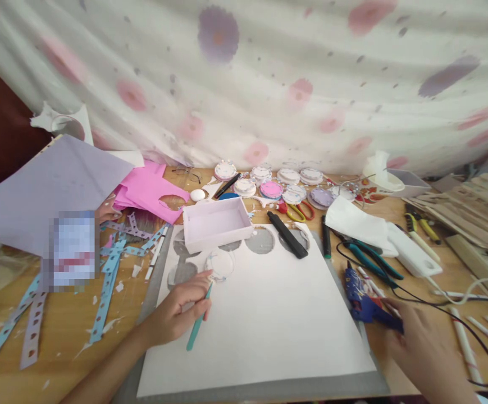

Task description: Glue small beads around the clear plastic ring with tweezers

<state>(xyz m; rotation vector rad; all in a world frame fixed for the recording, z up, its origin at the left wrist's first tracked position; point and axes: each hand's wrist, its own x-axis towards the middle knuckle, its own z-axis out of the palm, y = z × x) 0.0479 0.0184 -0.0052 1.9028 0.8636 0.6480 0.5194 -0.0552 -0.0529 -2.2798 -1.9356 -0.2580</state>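
Note:
My left hand [185, 308] is closed around a slim teal tool [197, 328], whose exact kind I cannot make out. Its upper end and my fingertips are at the near edge of a small white disc [220, 265] with a decorated rim. The disc lies on a white sheet [260, 314] with round cut-outs along its far edge, on a grey cutting mat [311, 386]. To the right, my right hand [420, 342] has its fingers at the handle of a blue glue gun [359, 300], which lies beside the mat with its nozzle pointing away from me.
A pale lilac box [218, 224] and a black cutter [288, 235] rest on the sheet's far part. Behind are several decorated discs [271, 189]. Punched paper strips [109, 286] lie left; pliers [374, 261], a cable [486, 342] and marker pens [465, 345] lie right.

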